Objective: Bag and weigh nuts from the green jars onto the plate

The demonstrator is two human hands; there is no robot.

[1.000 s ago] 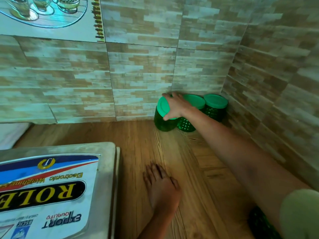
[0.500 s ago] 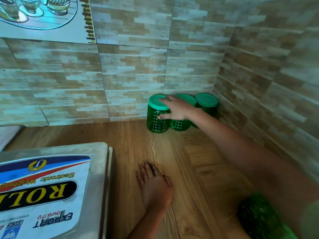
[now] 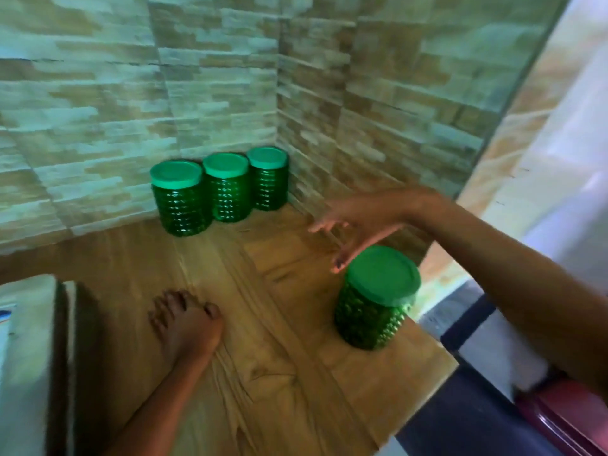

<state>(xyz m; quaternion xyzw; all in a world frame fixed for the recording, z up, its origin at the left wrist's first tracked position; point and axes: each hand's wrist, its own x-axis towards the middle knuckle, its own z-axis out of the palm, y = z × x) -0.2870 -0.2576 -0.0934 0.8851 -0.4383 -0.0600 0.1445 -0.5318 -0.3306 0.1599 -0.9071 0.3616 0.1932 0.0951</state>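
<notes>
Four green jars stand upright on the wooden table (image 3: 263,366), long axes vertical and lids on top. Three make a row against the tiled wall (image 3: 98,126): the left jar (image 3: 180,205), the middle jar (image 3: 227,195) just beside it, and the corner jar (image 3: 268,185) tucked where the two walls meet. The near jar (image 3: 371,320) stands alone by the table's right edge, well apart from the row.

Of the hands, the right hand (image 3: 358,222) reaches in from the right and hovers above the table, fingers spread wide and pointing left, holding nothing. Its thumb points down at the rim of the near jar's lid (image 3: 385,274); contact cannot be told through the blur. The left hand (image 3: 186,324) lies palm down on the table, fingers pointing toward the wall, holding nothing.
</notes>
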